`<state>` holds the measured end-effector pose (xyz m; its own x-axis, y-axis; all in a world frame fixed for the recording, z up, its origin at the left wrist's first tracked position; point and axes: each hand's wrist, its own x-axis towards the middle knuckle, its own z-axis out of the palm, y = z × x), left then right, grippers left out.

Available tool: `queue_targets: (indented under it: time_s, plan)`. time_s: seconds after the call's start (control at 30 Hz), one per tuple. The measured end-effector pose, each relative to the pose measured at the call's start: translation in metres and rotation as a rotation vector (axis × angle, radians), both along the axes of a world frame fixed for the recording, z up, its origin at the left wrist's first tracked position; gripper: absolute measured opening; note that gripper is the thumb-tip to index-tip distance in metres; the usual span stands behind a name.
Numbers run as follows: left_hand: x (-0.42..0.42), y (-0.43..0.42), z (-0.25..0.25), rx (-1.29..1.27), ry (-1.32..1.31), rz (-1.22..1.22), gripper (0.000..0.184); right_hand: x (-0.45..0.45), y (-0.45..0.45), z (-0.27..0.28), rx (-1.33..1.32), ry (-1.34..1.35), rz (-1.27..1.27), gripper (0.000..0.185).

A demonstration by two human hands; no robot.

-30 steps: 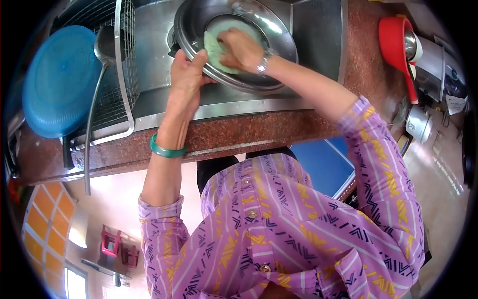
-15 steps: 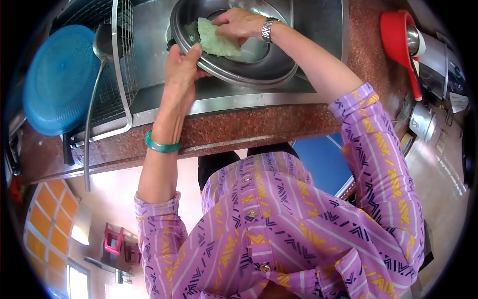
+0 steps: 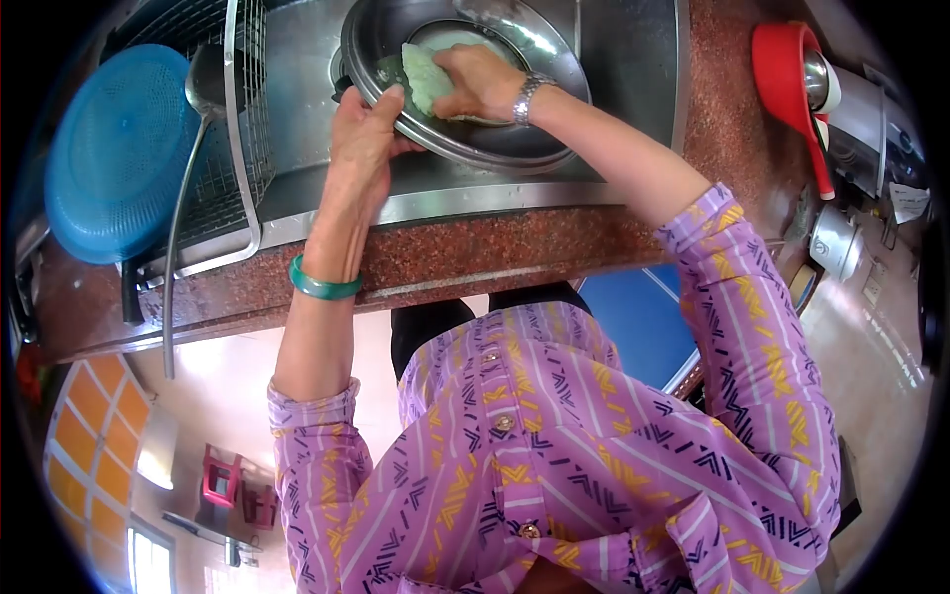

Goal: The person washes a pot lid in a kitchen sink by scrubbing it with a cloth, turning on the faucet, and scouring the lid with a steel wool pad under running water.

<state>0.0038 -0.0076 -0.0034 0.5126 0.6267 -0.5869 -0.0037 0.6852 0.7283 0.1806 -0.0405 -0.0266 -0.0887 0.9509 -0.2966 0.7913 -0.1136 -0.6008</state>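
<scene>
A round metal basin [image 3: 475, 153] is tilted over the steel sink. My left hand [image 3: 364, 134] grips its near left rim, thumb on top and fingers underneath. Inside the basin, my right hand [image 3: 483, 81] presses a pale green scrubbing cloth [image 3: 424, 79] against the inner left side, its fingers closed on the cloth's edge. The basin's inner surface looks wet and shiny. A watch circles my right wrist, and a green bangle sits on my left forearm.
On the left, a blue plastic basket [image 3: 119, 153] and a long-handled ladle [image 3: 183, 198] rest against a wire dish rack [image 3: 237, 119]. A red dipper [image 3: 787, 84] lies on the right counter. The red granite counter edge [image 3: 515, 238] runs before my body.
My right hand has moved down and slightly left inside the basin, and the cloth is bunched more upright under it. My left hand keeps its grip on the rim.
</scene>
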Motion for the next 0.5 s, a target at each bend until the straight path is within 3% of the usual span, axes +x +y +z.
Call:
queue_targets:
  time_s: [0.07, 0.2, 0.27, 0.3, 0.5]
  plan:
    - [-0.001, 0.000, -0.001, 0.006, -0.009, 0.008, 0.022, -0.001, 0.009, -0.003, 0.007, -0.089, 0.096, 0.042]
    - [0.001, -0.001, -0.001, -0.005, -0.017, 0.018, 0.020, -0.008, 0.025, -0.013, 0.060, -0.121, 0.050, 0.039]
    - [0.000, 0.002, -0.004, -0.002, 0.008, 0.016, 0.020, -0.009, 0.040, -0.035, 0.231, -0.159, -0.021, 0.039]
    - [-0.001, 0.003, -0.004, 0.001, 0.027, 0.010, 0.019, -0.014, 0.045, -0.018, 0.029, -0.147, -0.027, 0.041]
    - [0.002, 0.001, -0.005, 0.030, 0.040, 0.025, 0.018, -0.012, -0.005, 0.000, -0.099, -0.075, -0.167, 0.044]
